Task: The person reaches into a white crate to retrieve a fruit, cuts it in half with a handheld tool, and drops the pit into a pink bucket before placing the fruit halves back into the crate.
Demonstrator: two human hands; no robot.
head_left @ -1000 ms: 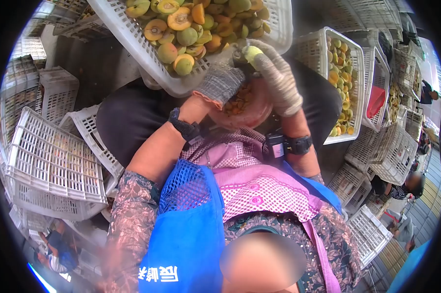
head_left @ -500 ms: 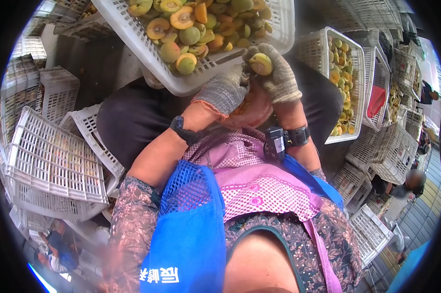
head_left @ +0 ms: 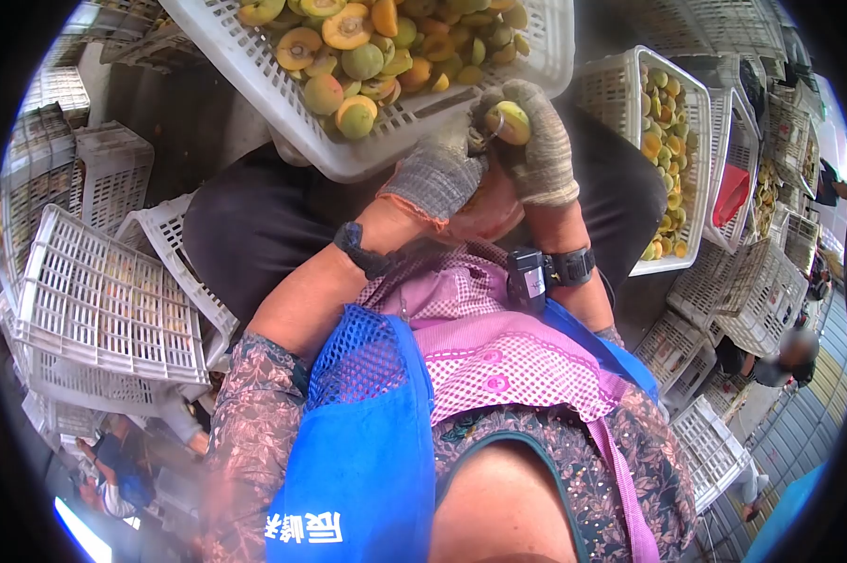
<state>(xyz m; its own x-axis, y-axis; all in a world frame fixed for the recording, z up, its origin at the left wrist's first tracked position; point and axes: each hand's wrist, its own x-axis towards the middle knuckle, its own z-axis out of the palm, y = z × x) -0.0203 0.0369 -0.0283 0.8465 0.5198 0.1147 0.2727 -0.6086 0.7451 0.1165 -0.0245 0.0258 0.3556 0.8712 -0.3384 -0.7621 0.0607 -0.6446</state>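
Note:
My right hand (head_left: 538,141), in a grey knit glove, is closed around a green-yellow apricot (head_left: 510,123). A thin curved metallic glint crosses the fruit; what it belongs to is too small to tell. Close beside it, my left hand (head_left: 434,175), gloved too, has its fingers closed and pointing at the fruit. Whatever those fingers hold is hidden. Just beyond both hands, a white plastic crate (head_left: 343,161) tilts toward me, filled with halved apricots (head_left: 348,26) and some that look whole. Below the hands, a reddish, partly hidden container (head_left: 487,208) sits between my knees.
On the right stands another white crate (head_left: 637,80) of cut apricots, with a red object (head_left: 731,195) in the crate behind it. Stacked white crates (head_left: 114,296) crowd the left side. More crates (head_left: 756,296) and other people (head_left: 792,359) are at far right.
The apricot has turned in my right hand and shifted slightly right, and the curved glint now shows across it. My left hand has moved slightly right with it.

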